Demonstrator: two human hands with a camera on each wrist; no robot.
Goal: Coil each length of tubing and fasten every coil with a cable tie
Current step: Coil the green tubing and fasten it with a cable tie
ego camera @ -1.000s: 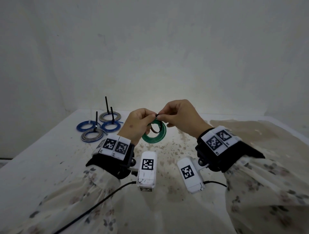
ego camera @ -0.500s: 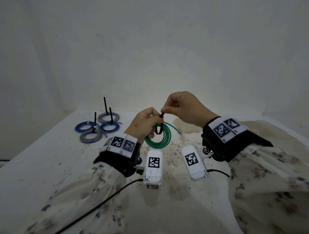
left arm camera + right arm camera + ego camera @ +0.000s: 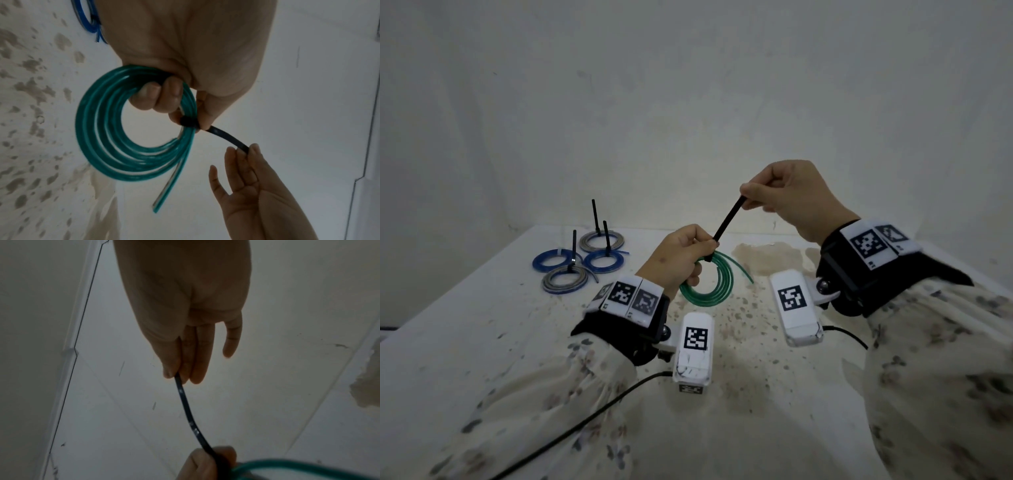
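My left hand (image 3: 681, 253) grips a coil of green tubing (image 3: 709, 287) above the table, fingers curled through it; the coil (image 3: 115, 129) fills the left wrist view. A black cable tie (image 3: 726, 222) is looped round the coil at my left thumb, its head (image 3: 188, 122) pressed there. My right hand (image 3: 784, 195) is raised up and to the right, pinching the tie's free tail (image 3: 185, 402) between thumb and fingers. The tail runs taut between the two hands. One loose green end (image 3: 168, 191) sticks out of the coil.
Several tied coils, blue (image 3: 604, 260) and grey (image 3: 565, 279), lie at the table's far left with black tie tails standing upright. The white table (image 3: 465, 325) is stained with brown spots and ends at a plain wall. Wrist camera cables trail near me.
My right hand has moved up and to the right, drawing the tie's tail out through its head. The loop has shrunk tight round the green coil. The left hand stayed low with the coil.
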